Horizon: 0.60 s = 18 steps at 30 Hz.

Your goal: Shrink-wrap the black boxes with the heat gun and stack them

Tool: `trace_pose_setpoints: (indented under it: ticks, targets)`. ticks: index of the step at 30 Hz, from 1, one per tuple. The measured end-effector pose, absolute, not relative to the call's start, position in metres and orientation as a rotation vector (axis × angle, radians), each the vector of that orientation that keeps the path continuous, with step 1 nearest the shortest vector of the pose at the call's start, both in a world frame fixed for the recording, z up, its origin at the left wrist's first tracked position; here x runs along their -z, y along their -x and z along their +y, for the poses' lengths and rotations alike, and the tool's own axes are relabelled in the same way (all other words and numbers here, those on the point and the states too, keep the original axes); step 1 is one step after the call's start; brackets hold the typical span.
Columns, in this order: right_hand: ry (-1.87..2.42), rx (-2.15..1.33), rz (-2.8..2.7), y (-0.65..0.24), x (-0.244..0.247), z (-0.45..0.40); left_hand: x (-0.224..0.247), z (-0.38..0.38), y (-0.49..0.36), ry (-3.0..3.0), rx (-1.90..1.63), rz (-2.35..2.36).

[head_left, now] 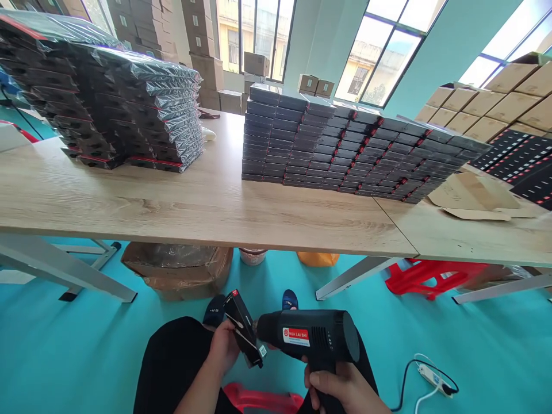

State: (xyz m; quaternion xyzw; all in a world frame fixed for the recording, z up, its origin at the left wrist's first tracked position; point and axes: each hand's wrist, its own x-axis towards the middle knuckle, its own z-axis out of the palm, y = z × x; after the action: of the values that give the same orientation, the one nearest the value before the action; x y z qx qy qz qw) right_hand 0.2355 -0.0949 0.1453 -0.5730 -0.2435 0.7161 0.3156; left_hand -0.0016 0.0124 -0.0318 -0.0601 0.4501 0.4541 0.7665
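Over my lap, my left hand (pixel 226 346) is closed on a slim black box (pixel 244 329) with a red corner, which it holds tilted. My right hand (pixel 334 386) wraps round the handle of a black heat gun (pixel 308 335) with a red and white label on its side. The gun's nozzle points left, close up against the box's side. Whether nozzle and box touch, I cannot tell. Part of my left hand is hidden behind the box.
Ahead stands a wooden table (pixel 207 213) bearing stacked flat black boxes (pixel 336 149) and a pile of plastic-wrapped black trays (pixel 129 109). Beneath it sits a cardboard carton (pixel 181 270). A red stool (pixel 435 276) is at right, and a power strip (pixel 434 379) with cables lies on the floor.
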Motion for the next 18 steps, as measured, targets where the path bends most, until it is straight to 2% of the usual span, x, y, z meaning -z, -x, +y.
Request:
trace_pose_setpoints:
  ticks: [8, 18]
  targets:
    - [1.436, -1.760, -0.751, -0.231, -0.155, -0.073, 0.051, 0.005, -0.007, -0.173, -0.834, 1.108]
    - [1.517, -1.740, -0.953, -0.235, -0.180, -0.038, 0.043, 0.002, -0.008, -0.225, -0.799, 1.132]
